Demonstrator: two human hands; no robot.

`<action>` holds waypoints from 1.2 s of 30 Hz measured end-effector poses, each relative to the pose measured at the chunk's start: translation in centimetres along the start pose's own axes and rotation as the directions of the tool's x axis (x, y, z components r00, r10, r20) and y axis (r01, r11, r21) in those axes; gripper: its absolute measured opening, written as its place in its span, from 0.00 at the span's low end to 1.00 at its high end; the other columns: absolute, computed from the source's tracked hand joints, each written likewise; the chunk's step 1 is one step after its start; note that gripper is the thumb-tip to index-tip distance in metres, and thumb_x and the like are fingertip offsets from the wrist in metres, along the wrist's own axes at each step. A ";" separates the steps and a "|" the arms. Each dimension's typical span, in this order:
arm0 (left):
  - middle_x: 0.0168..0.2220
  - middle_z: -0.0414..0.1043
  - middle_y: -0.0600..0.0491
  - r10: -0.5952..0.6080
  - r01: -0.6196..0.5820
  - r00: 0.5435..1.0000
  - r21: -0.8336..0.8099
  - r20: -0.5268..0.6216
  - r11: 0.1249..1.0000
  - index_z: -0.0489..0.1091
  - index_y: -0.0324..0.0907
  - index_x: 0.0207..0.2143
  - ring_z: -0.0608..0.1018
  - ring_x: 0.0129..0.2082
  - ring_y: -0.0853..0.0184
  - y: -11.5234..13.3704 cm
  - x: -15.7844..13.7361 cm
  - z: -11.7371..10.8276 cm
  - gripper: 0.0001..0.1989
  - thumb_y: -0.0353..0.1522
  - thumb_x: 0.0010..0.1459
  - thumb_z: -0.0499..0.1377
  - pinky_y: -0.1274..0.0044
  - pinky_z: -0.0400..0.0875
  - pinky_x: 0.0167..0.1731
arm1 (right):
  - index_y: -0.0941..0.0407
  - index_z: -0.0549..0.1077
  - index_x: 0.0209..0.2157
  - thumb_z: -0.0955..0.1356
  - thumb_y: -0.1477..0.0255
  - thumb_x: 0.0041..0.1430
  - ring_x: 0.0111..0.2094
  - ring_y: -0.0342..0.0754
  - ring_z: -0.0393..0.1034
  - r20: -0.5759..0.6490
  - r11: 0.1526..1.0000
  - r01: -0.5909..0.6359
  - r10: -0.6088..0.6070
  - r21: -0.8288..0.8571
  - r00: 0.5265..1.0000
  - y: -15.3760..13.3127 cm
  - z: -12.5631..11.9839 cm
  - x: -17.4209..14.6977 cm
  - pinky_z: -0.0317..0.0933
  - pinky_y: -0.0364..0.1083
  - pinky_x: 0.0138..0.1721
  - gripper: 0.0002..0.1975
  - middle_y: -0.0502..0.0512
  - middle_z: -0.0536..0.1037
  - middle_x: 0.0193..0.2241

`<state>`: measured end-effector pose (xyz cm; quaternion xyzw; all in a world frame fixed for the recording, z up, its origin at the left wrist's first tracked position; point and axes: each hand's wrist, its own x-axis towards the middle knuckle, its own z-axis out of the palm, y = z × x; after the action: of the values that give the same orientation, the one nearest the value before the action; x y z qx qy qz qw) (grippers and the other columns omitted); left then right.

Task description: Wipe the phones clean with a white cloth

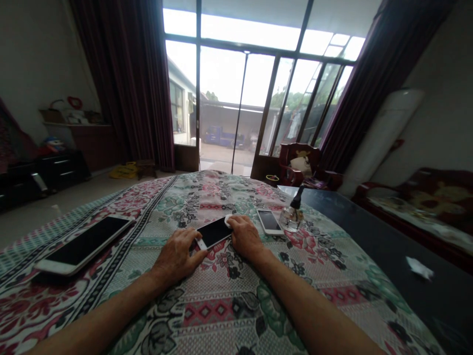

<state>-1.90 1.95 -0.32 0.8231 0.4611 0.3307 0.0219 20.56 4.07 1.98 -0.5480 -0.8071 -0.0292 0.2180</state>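
A white smartphone with a dark screen (214,231) lies on the patterned tablecloth (207,320), between my two hands. My left hand (181,251) grips its near left end, thumb on one edge and fingers on the other. At the far right end, my right hand (246,236) is closed on a small white wipe (228,221), pressed against the phone's edge. A smaller white phone (270,222) rests just right of my right hand. Beside that stands a clear bottle with a black pump top (291,217). To the left lies a larger white tablet (86,244), screen up.
A crumpled white tissue (420,267) sits on a dark table (377,241) at the right. Past the table are a wooden chair (299,162), glass doors (229,108) and dark curtains (136,88). A wooden sofa (424,197) stands at the far right.
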 end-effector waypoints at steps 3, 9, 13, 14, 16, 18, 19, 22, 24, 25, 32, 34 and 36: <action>0.40 0.75 0.47 0.004 -0.004 1.000 0.000 -0.002 1.000 0.70 0.42 0.39 0.74 0.44 0.55 0.0 0.0 0.0 0.12 0.39 0.53 0.61 0.63 0.69 0.47 | 0.56 0.74 0.48 0.62 0.82 0.56 0.51 0.51 0.62 0.001 1.000 0.002 -0.002 0.003 1.000 0.0 -0.1 0.0 0.56 0.47 0.52 0.19 0.56 0.75 0.49; 0.41 0.75 0.46 0.002 -0.002 1.000 0.003 -0.013 1.000 0.71 0.42 0.38 0.74 0.44 0.54 0.1 0.1 0.0 0.12 0.37 0.53 0.61 0.63 0.69 0.47 | 0.56 0.77 0.43 0.63 0.81 0.53 0.49 0.50 0.65 0.011 0.999 0.020 -0.021 0.034 1.000 -0.5 -0.6 -0.1 0.58 0.47 0.51 0.18 0.56 0.78 0.46; 0.42 0.75 0.46 0.008 -0.008 1.000 0.008 0.005 1.000 0.70 0.41 0.39 0.74 0.44 0.55 0.0 0.1 0.0 0.12 0.38 0.54 0.61 0.63 0.69 0.46 | 0.56 0.79 0.39 0.63 0.82 0.53 0.45 0.47 0.70 0.009 0.985 0.119 -0.121 0.127 0.993 -1.6 -0.5 -0.5 0.58 0.47 0.52 0.17 0.54 0.80 0.43; 0.42 0.75 0.46 0.008 -0.008 1.000 0.009 0.007 1.000 0.70 0.41 0.38 0.74 0.44 0.55 0.0 0.0 0.1 0.12 0.38 0.54 0.61 0.64 0.69 0.47 | 0.56 0.79 0.38 0.63 0.81 0.53 0.44 0.47 0.71 0.005 0.975 0.152 -0.155 0.160 0.988 -1.9 -0.4 -0.6 0.58 0.46 0.52 0.16 0.54 0.80 0.43; 0.42 0.75 0.46 0.004 -0.004 1.000 0.012 0.003 1.000 0.71 0.41 0.38 0.74 0.44 0.55 -0.1 0.0 0.1 0.12 0.38 0.54 0.61 0.64 0.69 0.47 | 0.56 0.79 0.37 0.63 0.81 0.53 0.44 0.46 0.71 -0.005 0.953 0.215 -0.219 0.214 0.976 -2.4 -0.2 -0.7 0.59 0.46 0.52 0.15 0.53 0.81 0.42; 0.41 0.75 0.46 0.007 -0.007 1.000 0.013 -0.002 1.000 0.71 0.41 0.38 0.74 0.44 0.55 -0.1 0.0 0.1 0.12 0.39 0.54 0.61 0.64 0.69 0.46 | 0.55 0.79 0.38 0.63 0.81 0.54 0.44 0.46 0.72 -0.016 0.941 0.243 -0.246 0.236 0.969 -2.6 0.0 -0.7 0.59 0.45 0.52 0.16 0.52 0.81 0.42; 0.41 0.75 0.46 0.013 -0.013 1.000 0.012 -0.004 1.000 0.71 0.41 0.38 0.74 0.44 0.55 -0.1 0.0 0.1 0.12 0.39 0.54 0.61 0.64 0.69 0.46 | 0.55 0.79 0.38 0.63 0.81 0.54 0.44 0.46 0.72 -0.021 0.943 0.239 -0.240 0.232 0.970 -2.5 0.1 -0.6 0.58 0.45 0.53 0.16 0.52 0.80 0.43; 0.41 0.75 0.46 0.028 -0.028 1.000 0.009 -0.007 1.000 0.72 0.41 0.38 0.75 0.43 0.55 0.0 0.0 0.1 0.12 0.38 0.54 0.61 0.63 0.70 0.45 | 0.56 0.78 0.40 0.62 0.81 0.55 0.46 0.47 0.70 -0.017 0.973 0.160 -0.159 0.164 0.987 -1.9 0.0 -0.2 0.57 0.45 0.53 0.17 0.54 0.80 0.45; 0.40 0.75 0.45 0.024 -0.024 1.000 0.011 -0.009 1.000 0.72 0.40 0.37 0.74 0.43 0.55 0.1 0.1 0.0 0.11 0.37 0.53 0.61 0.63 0.70 0.46 | 0.56 0.78 0.41 0.61 0.82 0.56 0.47 0.48 0.69 -0.005 0.992 0.080 -0.080 0.097 0.997 -1.2 -0.1 0.1 0.56 0.45 0.53 0.17 0.55 0.79 0.45; 0.41 0.75 0.45 0.022 -0.022 1.000 0.012 -0.008 1.000 0.72 0.40 0.37 0.74 0.43 0.54 0.2 0.1 -0.1 0.12 0.37 0.53 0.61 0.62 0.70 0.46 | 0.56 0.77 0.42 0.61 0.82 0.57 0.48 0.48 0.68 -0.001 0.997 0.039 -0.039 0.066 0.999 -0.9 -0.1 0.3 0.56 0.45 0.53 0.18 0.56 0.78 0.46; 0.41 0.75 0.46 0.049 -0.049 0.999 0.003 0.008 0.999 0.74 0.41 0.36 0.74 0.44 0.55 0.7 0.1 -0.5 0.10 0.37 0.54 0.62 0.63 0.70 0.46 | 0.54 0.75 0.46 0.59 0.80 0.60 0.49 0.51 0.65 0.017 0.989 -0.133 0.134 -0.064 0.991 1.0 0.1 1.5 0.54 0.45 0.50 0.18 0.55 0.76 0.50; 0.40 0.75 0.46 0.052 -0.052 0.999 0.004 0.008 0.999 0.74 0.41 0.36 0.74 0.44 0.55 0.8 0.1 -0.5 0.09 0.37 0.54 0.62 0.63 0.70 0.46 | 0.54 0.75 0.45 0.59 0.80 0.60 0.49 0.50 0.65 0.035 0.992 -0.108 0.111 -0.059 0.993 1.0 0.1 1.7 0.54 0.45 0.50 0.18 0.55 0.76 0.49; 0.40 0.75 0.45 0.049 -0.049 0.999 0.010 0.009 0.999 0.75 0.41 0.36 0.74 0.44 0.55 0.8 0.1 -0.5 0.09 0.36 0.54 0.62 0.63 0.70 0.46 | 0.54 0.74 0.46 0.59 0.81 0.59 0.49 0.49 0.64 0.048 0.997 -0.069 0.071 -0.040 0.996 0.7 0.0 1.7 0.53 0.45 0.50 0.19 0.54 0.76 0.49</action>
<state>-1.57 1.44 0.42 0.8357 0.4424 0.3251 0.0116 20.70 5.83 2.52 -0.5806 -0.7918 -0.0234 0.1884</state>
